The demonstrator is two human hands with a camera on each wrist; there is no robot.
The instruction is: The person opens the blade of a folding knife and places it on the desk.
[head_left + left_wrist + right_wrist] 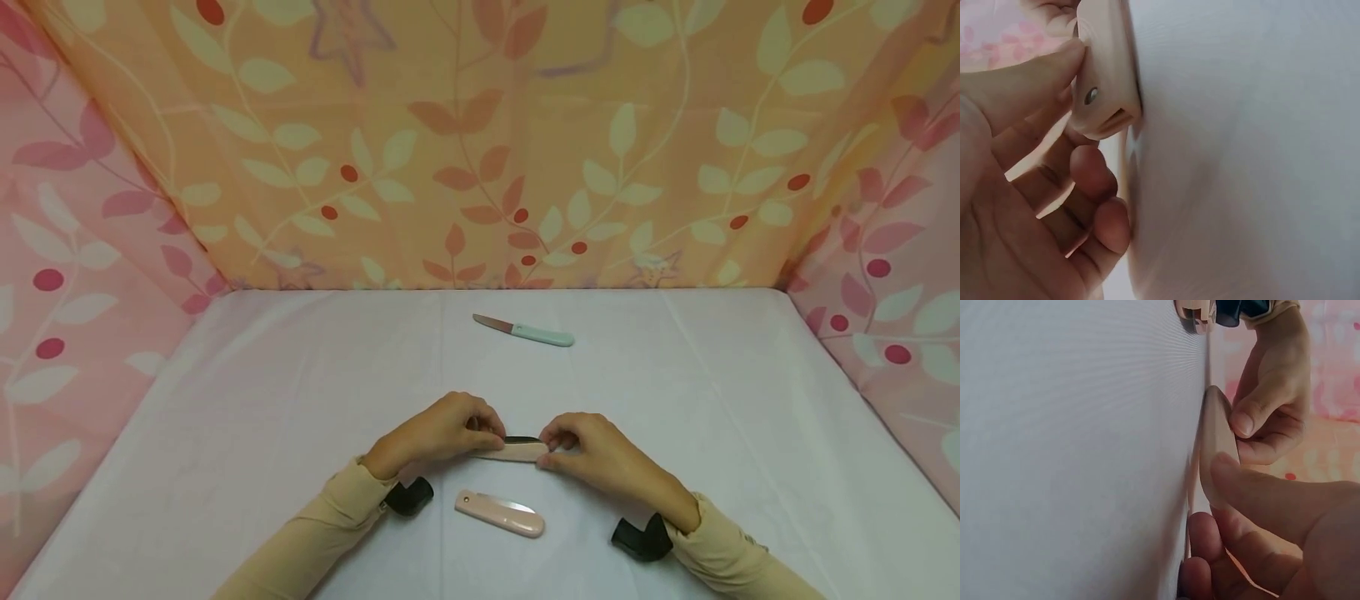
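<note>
Both hands are on one pale pink folding knife (517,452), held just at the white tabletop in the head view. My left hand (450,429) pinches its pivot end; the rivet and slotted butt of the handle (1107,56) show in the left wrist view. At the other end, my right hand (596,450) pinches the rounded tip, its thumb lying on the handle (1213,440) in the right wrist view. A dark strip of blade shows along the handle's far edge, mostly folded in. Nearer to me lies a second pink folding knife (498,515), its blade folded along the handle.
Farther back lies a mint-green folding knife (543,335) with its blade out, pointing left. A white cloth (300,375) covers the table. Floral curtains (480,142) stand at the back and both sides. Black wrist cameras (642,537) sit under the sleeves.
</note>
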